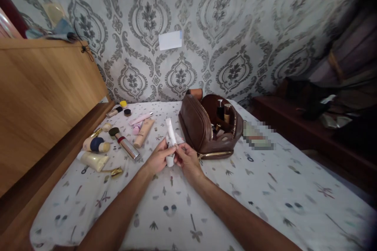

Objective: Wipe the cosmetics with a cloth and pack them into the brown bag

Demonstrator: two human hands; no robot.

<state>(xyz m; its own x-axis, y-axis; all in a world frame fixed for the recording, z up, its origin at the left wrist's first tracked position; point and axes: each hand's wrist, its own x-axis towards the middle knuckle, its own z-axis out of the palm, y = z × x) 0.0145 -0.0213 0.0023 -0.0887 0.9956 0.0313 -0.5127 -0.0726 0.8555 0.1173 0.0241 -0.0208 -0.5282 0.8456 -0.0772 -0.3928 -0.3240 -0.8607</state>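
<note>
White tube (171,135) stands nearly upright in the middle of the scene, held just above the printed cloth (265,196) between two hands: the left hand (159,156) has its fingers wrapped narrowly around it with the thumb across the front, while the right hand (187,159) pinches its right side with thumb and fingertips. The cloth stretches widest toward the near side and the near right, giving the forearms room. On the left its edge runs along a wooden panel (44,98); at the far end it meets the patterned wall (182,19); on the right it ends by a dark red ledge (273,115). Just beyond the right hand, an open brown bag (193,125) blocks the way to the far right, a black pump bottle (220,110) upright inside. Left of the hands, cosmetics crowd the cloth: a peach tube (144,133) nearest, then a silver cylinder (129,149) with a red band, and a cream tube (93,160) nearer the left edge. A yellow cap (123,104) and a black lid (127,112) lie farther back.
</note>
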